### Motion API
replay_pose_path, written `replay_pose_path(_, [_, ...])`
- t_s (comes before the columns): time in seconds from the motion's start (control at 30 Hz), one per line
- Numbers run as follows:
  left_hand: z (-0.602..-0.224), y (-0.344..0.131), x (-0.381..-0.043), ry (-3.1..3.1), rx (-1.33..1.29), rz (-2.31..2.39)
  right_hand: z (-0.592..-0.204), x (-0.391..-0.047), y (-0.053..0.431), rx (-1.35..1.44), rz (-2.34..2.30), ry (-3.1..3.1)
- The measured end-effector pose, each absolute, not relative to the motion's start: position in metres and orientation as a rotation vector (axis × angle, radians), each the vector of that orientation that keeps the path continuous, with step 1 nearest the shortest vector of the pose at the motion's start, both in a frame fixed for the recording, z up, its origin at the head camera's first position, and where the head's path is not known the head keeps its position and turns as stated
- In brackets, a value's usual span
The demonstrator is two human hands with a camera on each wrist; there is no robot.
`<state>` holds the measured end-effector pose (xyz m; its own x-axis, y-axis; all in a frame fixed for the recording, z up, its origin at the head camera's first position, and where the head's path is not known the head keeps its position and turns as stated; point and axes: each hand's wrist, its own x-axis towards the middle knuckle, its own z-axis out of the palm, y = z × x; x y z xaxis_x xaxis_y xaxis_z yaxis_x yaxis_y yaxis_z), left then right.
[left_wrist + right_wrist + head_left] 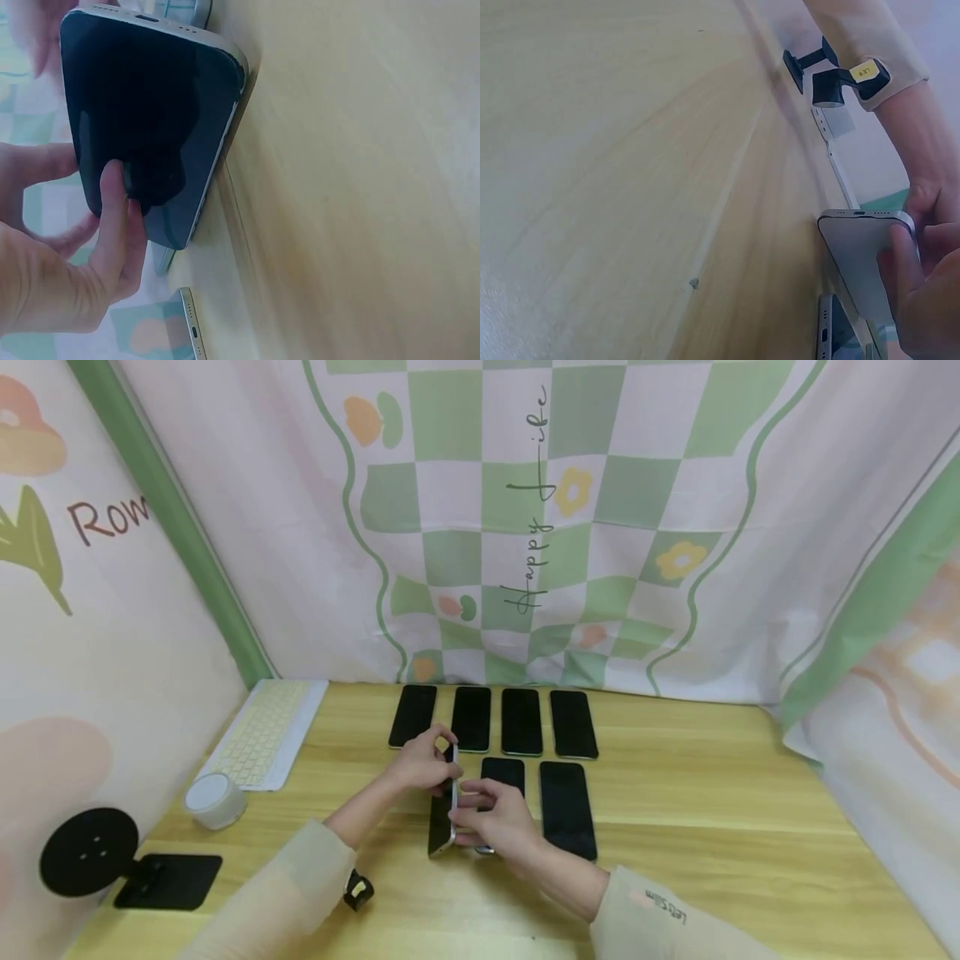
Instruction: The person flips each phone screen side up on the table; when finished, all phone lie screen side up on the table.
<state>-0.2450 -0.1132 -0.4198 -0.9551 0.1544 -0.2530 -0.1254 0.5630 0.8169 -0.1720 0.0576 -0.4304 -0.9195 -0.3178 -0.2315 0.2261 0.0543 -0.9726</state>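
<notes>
A smartphone [442, 827] with a dark screen and pale metal frame stands tilted on one long edge, its screen turned left. My left hand [423, 762] grips its far end, with fingertips [112, 187] on the screen in the left wrist view. My right hand [504, 818] is at the near end, its fingers touching the back and upper edge. The right wrist view shows the phone's pale back [862, 251], with a finger of the right hand [930, 300] lying against it. Partly behind the right hand lies another phone [504, 771], and a larger phone [567, 810] lies to its right.
Several black-screened phones, one at the left end [412, 717] and one at the right end [573, 724], form a row by the curtain. A white keyboard [258, 735], a white round container [215, 800] and a black stand [168, 881] occupy the wooden table's left side.
</notes>
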Motion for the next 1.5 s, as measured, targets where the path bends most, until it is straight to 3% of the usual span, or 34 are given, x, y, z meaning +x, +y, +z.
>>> replay_pose_path(0.6, [-0.428, -0.116, -0.239, 2.46, 0.023, 1.399, -0.438, -0.177, 0.056, -0.111, -1.818, 2.093])
replay_pose_path(1.0, [-0.44, -0.155, -0.224, 2.705, 0.501, 0.966, -0.436, -0.179, 0.057, -0.103, -1.763, 2.043])
replay_pose_path(1.5, [-0.442, -0.167, -0.212, 2.723, 0.508, 0.67, -0.432, -0.175, 0.041, -0.152, -1.656, 2.124])
